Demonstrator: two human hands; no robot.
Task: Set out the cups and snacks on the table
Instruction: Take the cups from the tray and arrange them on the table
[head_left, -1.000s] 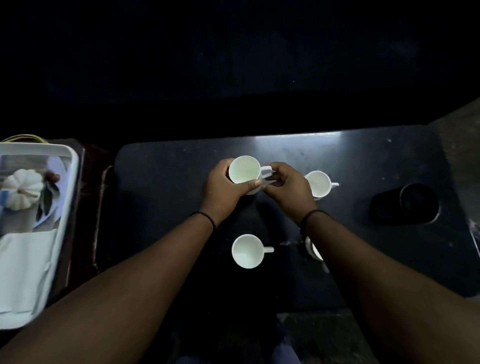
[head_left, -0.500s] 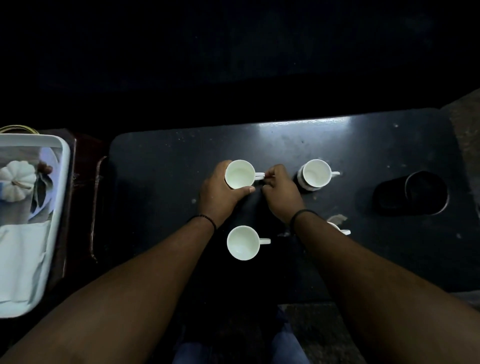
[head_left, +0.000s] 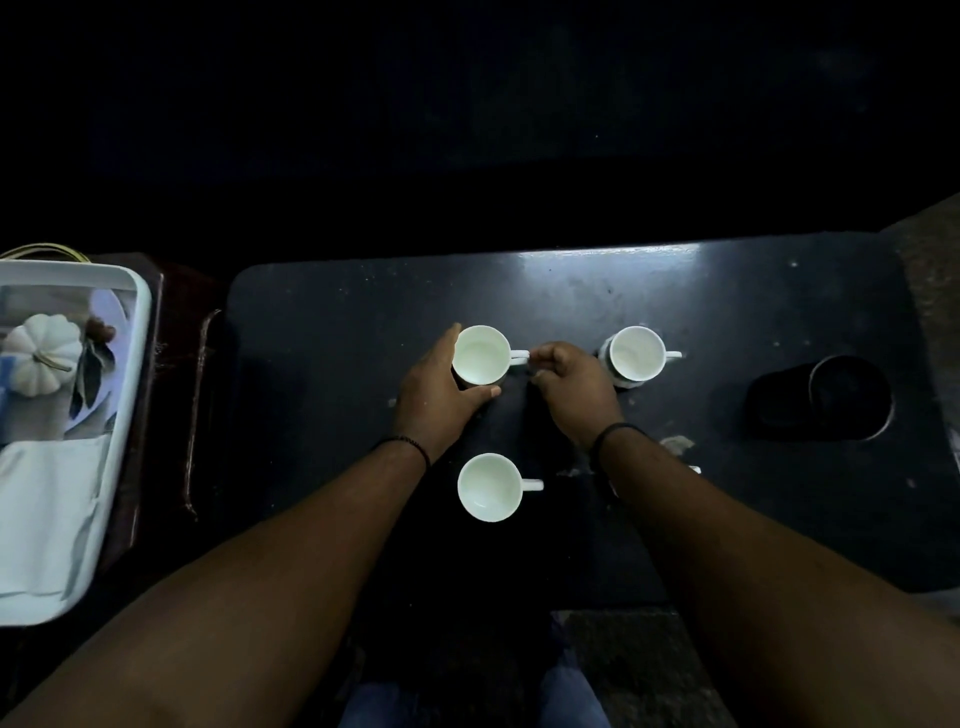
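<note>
Cupping the far cup (head_left: 480, 356) on the dark table (head_left: 322, 332), my left hand (head_left: 436, 397) wraps its side; right hand (head_left: 571, 387) pinches its handle. Second cup (head_left: 636, 355) right, third (head_left: 489, 487) nearer me. Tray (head_left: 136, 332) far left.

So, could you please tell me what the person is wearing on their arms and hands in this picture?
Both forearms are bare, with no sleeves in view. The left hand has a thin dark beaded band around its wrist, and the right hand has a thin dark cord-like band around its wrist. No rings, gloves or watch show in this dim light.
</note>
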